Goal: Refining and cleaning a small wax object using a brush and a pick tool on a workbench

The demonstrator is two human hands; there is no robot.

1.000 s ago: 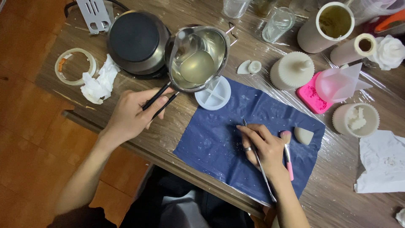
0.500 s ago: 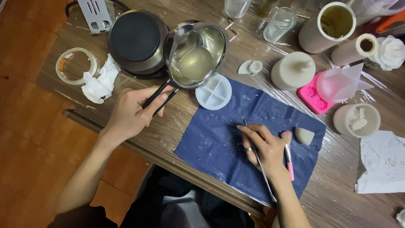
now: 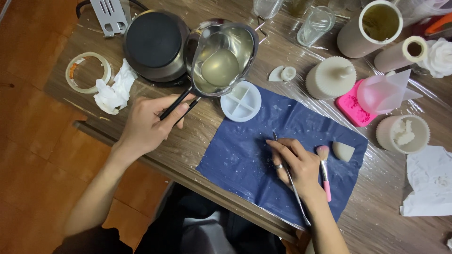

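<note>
My left hand point(image 3: 146, 123) grips the black handle of a small steel melting pot point(image 3: 224, 57) that holds pale liquid and is lifted, tilted, above the table. Just below its spout lies a round white mould with four sections point(image 3: 241, 101), on the edge of a dark blue cloth point(image 3: 245, 155). My right hand point(image 3: 296, 164) rests on that cloth and holds a thin metal rod point(image 3: 293, 183). A small pink-handled brush point(image 3: 324, 168) and a pale wedge-shaped piece point(image 3: 343, 151) lie beside my right hand.
A round black hot plate point(image 3: 155, 44) stands behind my left hand, with crumpled tissue point(image 3: 113, 89) and a tape roll point(image 3: 87, 71) to its left. Cream moulds point(image 3: 329, 77), a pink silicone cup point(image 3: 383, 91), glasses point(image 3: 316, 24) and tall cylinders point(image 3: 372, 28) crowd the far right.
The pot has tipped and shifted slightly toward the white mould, so the liquid has slid toward the spout. My right hand has stayed in place on the cloth.
</note>
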